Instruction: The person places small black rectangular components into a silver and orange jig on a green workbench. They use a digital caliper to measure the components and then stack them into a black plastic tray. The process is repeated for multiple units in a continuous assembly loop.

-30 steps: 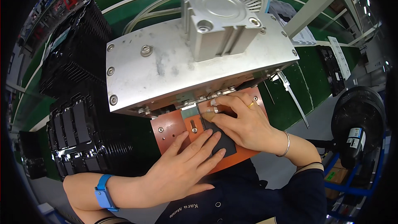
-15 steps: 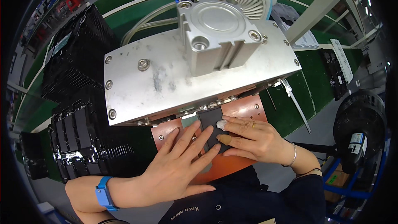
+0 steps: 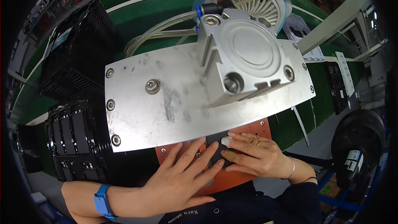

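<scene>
The left hand (image 3: 178, 178) is spread wide, the right hand (image 3: 260, 158) half open; no grip is seen. The dark strip (image 3: 218, 152) is touched by both, at the left's two o'clock and the right's nine, pointed eleven-to-five. An orange plate (image 3: 233, 178) is underneath; twelve o'clock is filled by a metal box (image 3: 182, 99).

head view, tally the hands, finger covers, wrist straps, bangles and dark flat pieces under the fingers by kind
Hands: 2, left hand and right hand
Finger covers: 2, white finger cover and tan finger cover
Blue wrist strap: 1
Silver bangle: 1
Dark flat piece: 1
Total: 7
</scene>
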{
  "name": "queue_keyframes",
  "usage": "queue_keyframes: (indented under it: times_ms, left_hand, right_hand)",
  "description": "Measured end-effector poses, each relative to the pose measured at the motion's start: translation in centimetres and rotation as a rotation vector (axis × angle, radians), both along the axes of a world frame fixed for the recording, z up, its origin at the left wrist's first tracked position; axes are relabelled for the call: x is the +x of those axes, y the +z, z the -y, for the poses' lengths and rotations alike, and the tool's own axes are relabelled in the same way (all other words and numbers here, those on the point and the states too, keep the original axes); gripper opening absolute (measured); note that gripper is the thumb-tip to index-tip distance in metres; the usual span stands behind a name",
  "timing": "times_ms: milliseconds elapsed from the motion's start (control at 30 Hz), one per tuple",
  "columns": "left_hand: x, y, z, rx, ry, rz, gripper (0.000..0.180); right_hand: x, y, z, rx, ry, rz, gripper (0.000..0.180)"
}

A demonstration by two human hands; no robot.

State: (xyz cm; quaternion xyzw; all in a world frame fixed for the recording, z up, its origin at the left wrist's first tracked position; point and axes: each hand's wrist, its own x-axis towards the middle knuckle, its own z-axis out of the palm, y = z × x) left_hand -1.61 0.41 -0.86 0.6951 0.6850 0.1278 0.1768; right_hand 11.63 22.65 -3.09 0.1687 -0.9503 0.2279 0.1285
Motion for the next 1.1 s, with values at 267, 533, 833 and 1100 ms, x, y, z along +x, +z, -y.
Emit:
queue_keyframes:
  times_ms: [267, 533, 833, 1100]
  left_hand:
    - [0.4, -0.1, 0.4, -0.004, 0.023, 0.013, 0.067]
    - [0.1, 0.1, 0.3, 0.007, 0.017, 0.014, 0.061]
    - [0.1, 0.2, 0.3, 0.215, 0.011, 0.071, 0.048]
    - [-0.7, 2.2, 0.1, 0.014, 0.535, 0.873, 0.023]
  right_hand:
    - [0.0, 0.3, 0.6, 0.011, -0.008, 0.021, 0.034]
    - [1.1, 2.3, 2.7, -0.429, -0.056, 0.430, 0.042]
    - [-0.5, 2.3, 1.0, -1.292, -0.400, 0.618, 0.042]
    - [0.9, 2.0, 2.4, -1.287, -0.359, 0.478, 0.034]
